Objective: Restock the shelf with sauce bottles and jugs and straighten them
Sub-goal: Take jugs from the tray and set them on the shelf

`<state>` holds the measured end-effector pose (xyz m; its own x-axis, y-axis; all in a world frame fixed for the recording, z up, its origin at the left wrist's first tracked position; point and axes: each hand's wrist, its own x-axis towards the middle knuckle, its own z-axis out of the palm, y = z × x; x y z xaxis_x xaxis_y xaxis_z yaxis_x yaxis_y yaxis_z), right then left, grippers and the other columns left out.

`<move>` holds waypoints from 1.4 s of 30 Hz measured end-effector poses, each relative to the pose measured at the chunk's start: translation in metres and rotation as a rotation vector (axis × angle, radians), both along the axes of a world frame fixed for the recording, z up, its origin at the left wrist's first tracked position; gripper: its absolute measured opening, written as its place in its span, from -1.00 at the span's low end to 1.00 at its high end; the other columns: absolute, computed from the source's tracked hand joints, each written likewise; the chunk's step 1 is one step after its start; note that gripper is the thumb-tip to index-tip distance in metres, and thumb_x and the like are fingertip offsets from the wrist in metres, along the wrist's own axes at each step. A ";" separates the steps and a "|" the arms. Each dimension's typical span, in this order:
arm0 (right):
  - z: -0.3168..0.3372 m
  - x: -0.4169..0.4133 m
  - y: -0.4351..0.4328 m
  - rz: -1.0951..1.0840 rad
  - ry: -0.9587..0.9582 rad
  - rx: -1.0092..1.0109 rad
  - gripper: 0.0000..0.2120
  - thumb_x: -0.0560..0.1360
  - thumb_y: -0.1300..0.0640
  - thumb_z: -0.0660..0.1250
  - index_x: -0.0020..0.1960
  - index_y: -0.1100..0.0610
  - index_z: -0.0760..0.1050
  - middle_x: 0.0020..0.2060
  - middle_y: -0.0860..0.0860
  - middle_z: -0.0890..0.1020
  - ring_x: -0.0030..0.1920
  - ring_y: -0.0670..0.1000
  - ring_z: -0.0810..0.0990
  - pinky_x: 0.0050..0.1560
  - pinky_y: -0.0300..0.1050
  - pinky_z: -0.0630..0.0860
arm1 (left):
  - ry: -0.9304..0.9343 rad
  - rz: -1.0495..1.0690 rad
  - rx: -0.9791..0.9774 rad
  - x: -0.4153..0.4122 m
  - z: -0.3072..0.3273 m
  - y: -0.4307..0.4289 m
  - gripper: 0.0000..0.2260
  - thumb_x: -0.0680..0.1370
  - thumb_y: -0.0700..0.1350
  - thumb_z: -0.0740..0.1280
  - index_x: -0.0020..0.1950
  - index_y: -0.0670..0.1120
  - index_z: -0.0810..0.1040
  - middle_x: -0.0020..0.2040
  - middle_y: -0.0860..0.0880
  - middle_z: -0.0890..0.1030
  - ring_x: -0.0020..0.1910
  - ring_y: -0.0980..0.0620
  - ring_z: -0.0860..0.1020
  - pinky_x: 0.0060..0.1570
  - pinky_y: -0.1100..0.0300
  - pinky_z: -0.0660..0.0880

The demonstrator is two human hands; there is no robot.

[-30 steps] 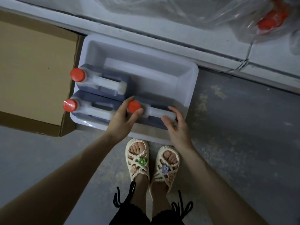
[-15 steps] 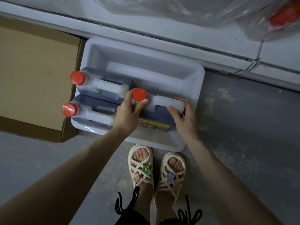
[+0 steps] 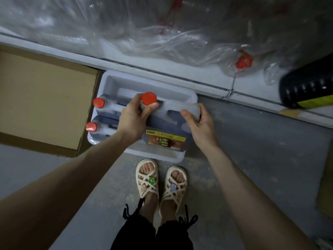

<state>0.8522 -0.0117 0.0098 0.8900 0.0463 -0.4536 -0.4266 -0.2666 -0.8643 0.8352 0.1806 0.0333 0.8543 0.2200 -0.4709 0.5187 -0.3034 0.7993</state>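
- Sauce jugs: 3, all w/ red caps. The held jug (image 3: 167, 125) is at centre of view, over the white tub (image 3: 115, 82). 2 more sit in the tub at 9 o'clock of it: far jug (image 3: 108, 105), near jug (image 3: 102, 127).
- Hands: 2. L hand (image 3: 133, 120) wraps fingers & thumb round the held jug's neck, under the cap. R hand (image 3: 200, 123) curls round the handle's 3 o'clock end.
- 1 cardboard box (image 3: 45, 98) at the tub's 9 o'clock.
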 end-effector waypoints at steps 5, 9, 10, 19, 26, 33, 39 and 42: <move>0.127 0.022 -0.008 -0.026 -0.088 -0.044 -0.83 0.47 -0.03 0.42 -0.04 -0.03 0.46 0.00 0.10 0.58 -0.01 0.00 0.58 0.01 -0.16 0.52 | -0.078 -0.010 0.086 0.025 0.122 -0.010 -0.73 0.54 0.06 0.34 0.17 -0.05 0.52 -0.20 0.04 0.59 -0.20 0.09 0.56 -0.22 0.25 0.46; 0.252 0.044 -0.017 -0.043 -0.177 -0.059 -0.83 0.47 -0.10 0.41 -0.09 -0.06 0.46 -0.01 0.09 0.62 0.03 0.09 0.60 0.03 -0.04 0.55 | -0.181 -0.033 0.090 0.049 0.242 -0.015 -0.68 0.51 0.11 0.37 0.19 -0.02 0.54 -0.04 -0.07 0.64 -0.05 -0.04 0.59 -0.08 0.05 0.52; 0.285 0.049 -0.019 -0.039 -0.200 -0.053 -0.83 0.48 -0.07 0.40 -0.07 -0.03 0.47 -0.02 0.08 0.63 0.02 0.08 0.61 0.01 -0.06 0.55 | -0.216 -0.046 0.097 0.055 0.274 -0.015 -0.66 0.51 0.11 0.37 0.19 -0.03 0.54 -0.02 -0.08 0.64 -0.02 -0.05 0.59 -0.07 0.07 0.51; 0.579 0.069 -0.035 -0.112 -0.498 -0.056 -0.81 0.53 0.02 0.36 -0.08 0.16 0.52 -0.22 -0.01 0.64 -0.24 -0.17 0.58 -0.20 -0.26 0.49 | -0.559 -0.202 0.279 0.098 0.570 -0.025 -0.69 0.47 0.19 0.38 -0.08 -0.05 0.53 -0.22 -0.07 0.59 -0.13 -0.13 0.56 -0.22 0.08 0.35; 0.726 0.077 -0.046 -0.195 -0.667 -0.084 -0.81 0.52 -0.03 0.36 -0.06 0.11 0.54 -0.19 -0.01 0.64 -0.21 -0.10 0.57 -0.25 -0.29 0.47 | -0.772 -0.219 0.255 0.106 0.713 -0.039 -0.72 0.49 0.16 0.37 -0.07 -0.05 0.54 -0.20 0.02 0.57 -0.14 -0.04 0.55 -0.23 0.13 0.33; 0.794 0.094 -0.074 -0.259 -0.790 -0.107 -0.88 0.51 -0.02 0.37 -0.12 0.02 0.54 -0.22 -0.06 0.64 -0.23 -0.14 0.58 -0.32 -0.32 0.47 | -0.866 -0.215 0.229 0.129 0.776 -0.070 -0.68 0.48 0.20 0.36 -0.03 -0.05 0.56 -0.14 0.01 0.59 -0.07 -0.05 0.56 -0.15 0.11 0.39; 0.806 0.126 -0.109 -0.316 -0.823 -0.094 -0.88 0.52 0.03 0.37 -0.08 0.09 0.54 -0.25 -0.07 0.61 -0.25 -0.18 0.55 -0.39 -0.42 0.42 | -0.863 -0.220 0.234 0.163 0.789 -0.111 -0.60 0.49 0.20 0.35 0.16 -0.08 0.56 0.03 -0.07 0.63 0.07 -0.10 0.56 -0.03 0.10 0.43; 0.807 0.149 -0.128 -0.319 -0.832 -0.087 -0.89 0.52 0.06 0.38 -0.09 0.10 0.53 -0.29 -0.09 0.58 -0.35 -0.27 0.54 -0.42 -0.45 0.38 | -0.865 -0.214 0.246 0.186 0.788 -0.133 -0.59 0.50 0.20 0.34 0.15 -0.09 0.56 0.05 -0.09 0.63 0.05 -0.09 0.58 -0.07 0.12 0.43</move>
